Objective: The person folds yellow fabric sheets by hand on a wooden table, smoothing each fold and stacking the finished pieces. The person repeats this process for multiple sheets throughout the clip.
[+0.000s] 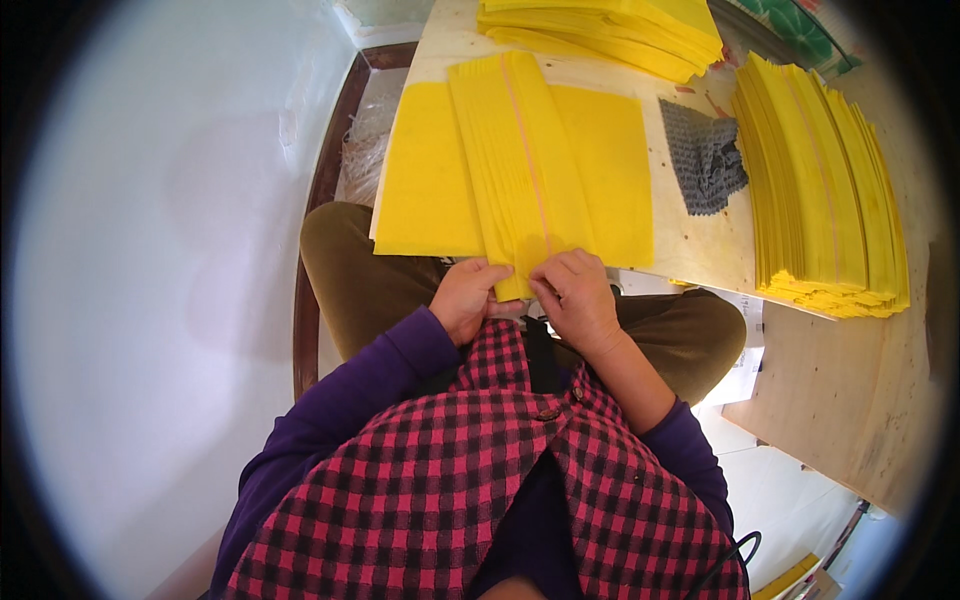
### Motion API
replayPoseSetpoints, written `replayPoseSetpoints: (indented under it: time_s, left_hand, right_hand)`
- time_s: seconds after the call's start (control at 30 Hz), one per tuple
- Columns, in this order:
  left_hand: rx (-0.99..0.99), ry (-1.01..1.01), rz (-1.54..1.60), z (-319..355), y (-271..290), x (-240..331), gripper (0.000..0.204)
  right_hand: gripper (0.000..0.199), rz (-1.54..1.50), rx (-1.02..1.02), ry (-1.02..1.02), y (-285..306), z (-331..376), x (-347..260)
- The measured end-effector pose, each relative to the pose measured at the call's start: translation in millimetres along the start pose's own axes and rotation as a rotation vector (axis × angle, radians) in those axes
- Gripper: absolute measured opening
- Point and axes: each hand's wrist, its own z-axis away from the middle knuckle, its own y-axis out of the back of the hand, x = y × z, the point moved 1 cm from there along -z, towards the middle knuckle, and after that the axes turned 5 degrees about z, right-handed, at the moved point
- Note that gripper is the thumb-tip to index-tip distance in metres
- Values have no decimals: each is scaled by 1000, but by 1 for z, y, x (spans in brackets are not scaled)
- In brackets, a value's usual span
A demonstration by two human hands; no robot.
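Observation:
A narrow bundle of folded yellow cloths [515,150], with a pink line running down its length, lies across a flat yellow cloth sheet [615,170]. Its near end reaches past the table edge toward me. My left hand [468,298] grips that end from the left, thumb on top and fingers underneath. From the other side, my right hand [578,300] has its fingers curled in and pinches the bundle's near right edge; the fingertips are partly hidden.
A tall row of folded yellow cloths [825,185] stands at the right of the wooden table [700,245]. Another yellow stack [610,30] lies at the back. Between them is a crumpled dark grey cloth [703,155]. A white wall [170,250] rises on my left.

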Motion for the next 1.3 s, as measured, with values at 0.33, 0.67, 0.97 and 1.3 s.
replayPoseSetpoints:
  time_s: [0.33,0.67,0.97,1.3]
  left_hand:
    - [19,0,-15,1,-2,1,23]
    - [37,0,-19,4,-5,3,24]
    - [16,6,-14,2,-3,2,25]
    - [-9,24,-53,2,-3,2,29]
  right_hand:
    - [13,-141,104,-47,17,14,1]
    - [13,-536,293,-747,11,54,43]
    - [39,-1293,71,-1179,-6,57,35]
    - [35,-1529,11,-1168,-21,43,30]
